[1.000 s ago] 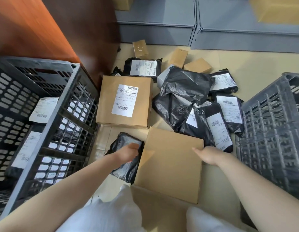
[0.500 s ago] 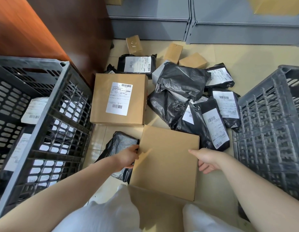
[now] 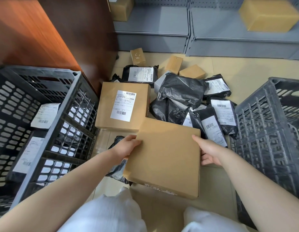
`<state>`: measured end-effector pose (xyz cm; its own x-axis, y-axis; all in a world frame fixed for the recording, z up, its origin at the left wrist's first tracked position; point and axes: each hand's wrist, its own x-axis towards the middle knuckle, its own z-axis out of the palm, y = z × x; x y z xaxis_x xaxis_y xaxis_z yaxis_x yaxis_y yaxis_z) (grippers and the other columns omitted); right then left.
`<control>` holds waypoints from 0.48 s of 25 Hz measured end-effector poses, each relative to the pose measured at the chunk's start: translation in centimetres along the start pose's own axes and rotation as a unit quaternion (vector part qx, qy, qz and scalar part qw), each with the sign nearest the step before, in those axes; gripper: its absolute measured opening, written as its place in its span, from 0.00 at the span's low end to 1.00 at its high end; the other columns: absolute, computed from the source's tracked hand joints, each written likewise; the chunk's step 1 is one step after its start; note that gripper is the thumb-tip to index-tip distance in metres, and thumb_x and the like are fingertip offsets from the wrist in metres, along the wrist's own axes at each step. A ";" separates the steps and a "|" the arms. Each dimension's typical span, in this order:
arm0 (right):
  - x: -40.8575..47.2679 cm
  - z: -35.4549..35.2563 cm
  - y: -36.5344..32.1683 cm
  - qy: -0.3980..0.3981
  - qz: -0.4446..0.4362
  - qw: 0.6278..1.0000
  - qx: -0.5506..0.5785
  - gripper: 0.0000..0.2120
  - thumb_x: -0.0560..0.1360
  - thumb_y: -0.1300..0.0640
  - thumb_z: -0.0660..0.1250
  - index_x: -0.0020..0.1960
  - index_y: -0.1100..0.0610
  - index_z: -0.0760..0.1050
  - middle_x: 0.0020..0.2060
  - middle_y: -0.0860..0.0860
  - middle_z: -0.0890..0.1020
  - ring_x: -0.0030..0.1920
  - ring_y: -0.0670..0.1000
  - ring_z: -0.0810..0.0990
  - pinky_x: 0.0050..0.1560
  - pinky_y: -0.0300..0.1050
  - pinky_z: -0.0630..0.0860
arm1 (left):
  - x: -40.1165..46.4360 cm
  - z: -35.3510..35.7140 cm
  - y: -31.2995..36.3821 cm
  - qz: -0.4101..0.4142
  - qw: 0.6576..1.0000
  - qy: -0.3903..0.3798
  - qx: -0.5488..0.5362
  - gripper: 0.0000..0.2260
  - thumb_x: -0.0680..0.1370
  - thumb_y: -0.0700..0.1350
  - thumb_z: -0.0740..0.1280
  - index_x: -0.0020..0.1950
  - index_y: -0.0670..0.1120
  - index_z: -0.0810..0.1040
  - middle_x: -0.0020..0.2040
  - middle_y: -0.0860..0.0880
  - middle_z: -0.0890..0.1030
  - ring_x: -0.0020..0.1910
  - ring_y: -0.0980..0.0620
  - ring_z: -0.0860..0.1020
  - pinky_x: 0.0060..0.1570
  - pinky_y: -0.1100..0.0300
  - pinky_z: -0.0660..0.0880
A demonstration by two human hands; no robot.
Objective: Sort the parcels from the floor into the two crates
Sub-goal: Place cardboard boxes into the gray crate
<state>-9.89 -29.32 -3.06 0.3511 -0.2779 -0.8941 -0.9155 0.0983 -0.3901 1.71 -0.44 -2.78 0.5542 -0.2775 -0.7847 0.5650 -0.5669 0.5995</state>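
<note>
A flat plain cardboard box (image 3: 165, 156) is lifted off the floor between both hands. My left hand (image 3: 127, 146) grips its left edge and my right hand (image 3: 209, 151) grips its right edge. Beyond it lies a labelled cardboard box (image 3: 123, 106) and a heap of black poly-bag parcels (image 3: 180, 97) with white labels. A black bag (image 3: 118, 168) lies partly under the held box. The black crate (image 3: 50, 131) on the left holds labelled black parcels. The grey crate (image 3: 269, 131) stands on the right; its inside is mostly hidden.
Small cardboard boxes (image 3: 174, 64) lie farther back on the tiled floor. A wooden cabinet (image 3: 53, 34) rises behind the left crate. Grey metal shelving (image 3: 212, 30) with cardboard boxes runs along the back. My white-clad knees (image 3: 112, 213) are at the bottom.
Both hands closed on the plain box's edges and raised it off the floor toward me. The camera tilted up, showing more of the shelving.
</note>
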 end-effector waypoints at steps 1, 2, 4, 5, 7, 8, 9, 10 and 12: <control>-0.5 0.0 -0.3 0.008 -0.007 1.000 0.008 0.37 0.77 0.31 0.57 0.78 0.52 0.60 0.75 0.58 0.66 0.71 0.67 0.68 0.60 0.60 0.73 | -0.3 -0.2 0.4 0.005 1.000 0.011 -0.004 0.14 0.79 0.52 0.64 0.64 0.52 0.73 0.60 0.48 0.80 0.56 0.49 0.79 0.51 0.54 0.76; -1.0 0.0 -0.6 0.018 -0.017 1.000 0.016 0.38 0.76 0.29 0.55 0.78 0.50 0.59 0.75 0.57 0.66 0.71 0.67 0.68 0.59 0.60 0.74 | -0.6 -0.5 0.9 0.010 1.000 0.021 -0.013 0.14 0.79 0.52 0.64 0.63 0.51 0.73 0.60 0.47 0.79 0.57 0.48 0.79 0.53 0.53 0.76; -2.2 0.2 -1.6 0.032 -0.038 0.998 0.037 0.42 0.72 0.24 0.52 0.78 0.47 0.58 0.75 0.56 0.66 0.71 0.67 0.68 0.57 0.60 0.73 | -1.6 -1.1 2.3 0.020 0.998 0.037 -0.038 0.16 0.80 0.56 0.61 0.63 0.49 0.73 0.60 0.45 0.79 0.56 0.46 0.79 0.50 0.53 0.77; -2.7 0.2 -2.2 0.034 -0.048 0.997 0.054 0.45 0.68 0.21 0.51 0.77 0.46 0.59 0.74 0.57 0.67 0.70 0.67 0.68 0.59 0.61 0.73 | -2.1 -1.3 3.0 0.024 0.997 0.042 -0.055 0.19 0.81 0.59 0.58 0.63 0.48 0.74 0.59 0.45 0.79 0.55 0.46 0.79 0.49 0.54 0.77; -3.6 0.3 -3.5 0.021 -0.066 0.992 0.106 0.49 0.64 0.18 0.51 0.76 0.46 0.63 0.71 0.59 0.71 0.69 0.67 0.71 0.63 0.66 0.71 | -2.9 -2.0 4.2 0.019 0.994 0.052 -0.091 0.24 0.81 0.62 0.53 0.64 0.46 0.75 0.56 0.46 0.80 0.52 0.45 0.79 0.49 0.52 0.76; -4.1 0.4 -4.2 0.013 -0.076 0.988 0.134 0.48 0.65 0.19 0.51 0.75 0.47 0.64 0.70 0.59 0.73 0.68 0.66 0.72 0.64 0.68 0.70 | -3.4 -2.4 4.6 0.016 0.993 0.057 -0.106 0.26 0.81 0.63 0.51 0.65 0.46 0.74 0.54 0.46 0.80 0.52 0.45 0.79 0.51 0.50 0.76; -4.7 0.5 -4.8 0.008 -0.087 0.984 0.157 0.45 0.68 0.20 0.52 0.74 0.48 0.65 0.68 0.59 0.75 0.67 0.66 0.73 0.63 0.68 0.71 | -3.7 -2.8 5.0 0.013 0.991 0.062 -0.119 0.27 0.80 0.65 0.51 0.66 0.47 0.74 0.54 0.46 0.79 0.52 0.45 0.78 0.53 0.48 0.75; -5.3 0.6 -5.5 0.007 -0.099 0.981 0.168 0.42 0.70 0.22 0.52 0.74 0.48 0.66 0.66 0.57 0.76 0.65 0.65 0.75 0.61 0.67 0.71 | -4.1 -3.1 5.2 0.011 0.989 0.067 -0.130 0.28 0.79 0.67 0.51 0.67 0.49 0.72 0.55 0.46 0.78 0.54 0.44 0.77 0.54 0.47 0.75; -6.0 1.1 -6.4 0.022 -0.114 0.981 0.158 0.39 0.71 0.26 0.57 0.74 0.49 0.63 0.65 0.55 0.76 0.62 0.64 0.76 0.56 0.66 0.72 | -4.6 -3.7 5.4 0.001 0.985 0.068 -0.159 0.31 0.77 0.70 0.53 0.70 0.51 0.70 0.61 0.45 0.76 0.60 0.42 0.75 0.56 0.43 0.75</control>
<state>-5.93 -27.20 4.58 0.5250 -0.3677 -0.7676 -0.7048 0.3177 -0.6343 4.48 0.59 4.63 0.6207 -0.1600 -0.7675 0.7142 -0.2886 0.6377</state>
